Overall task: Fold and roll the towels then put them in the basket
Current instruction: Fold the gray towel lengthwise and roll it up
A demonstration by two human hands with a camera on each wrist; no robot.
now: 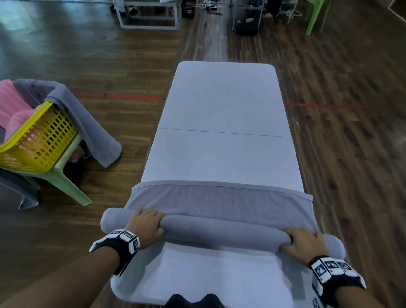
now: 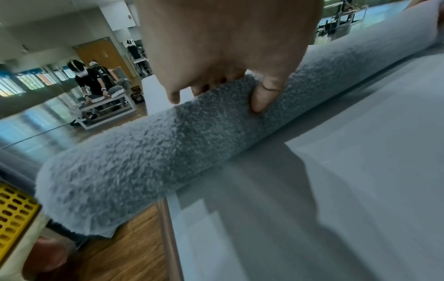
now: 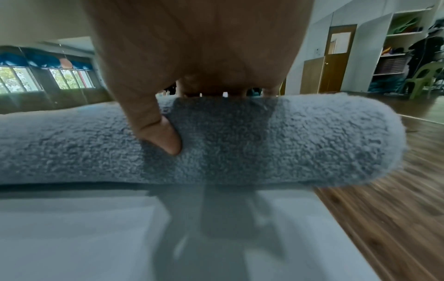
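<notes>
Both hands are working the grey towel (image 1: 222, 204) right now, low in the head view, on the white table (image 1: 225, 102). The left hand (image 1: 146, 224) is wrapping over the rolled part (image 1: 222, 230) toward its left end, thumb (image 2: 264, 98) digging into the pile on the near side, fingers going over the top. The right hand (image 1: 303, 242) is doing the same toward the right end, thumb (image 3: 165, 136) pressing in; both are grasping the roll, and spacing themselves wide probably to keep it even along its length. A flat stretch of towel is lying just beyond the roll, not yet taken up, so the rolling looks about two-thirds along. The roll's two ends are sticking out past the table's sides, so they are getting no support there and could loosen. At the left edge of the head view the yellow basket (image 1: 43, 136) is sitting on a green chair (image 1: 68, 179), well apart from the table, with a pink towel (image 1: 4, 106) inside and another grey towel (image 1: 83, 117) draping over its rim.
</notes>
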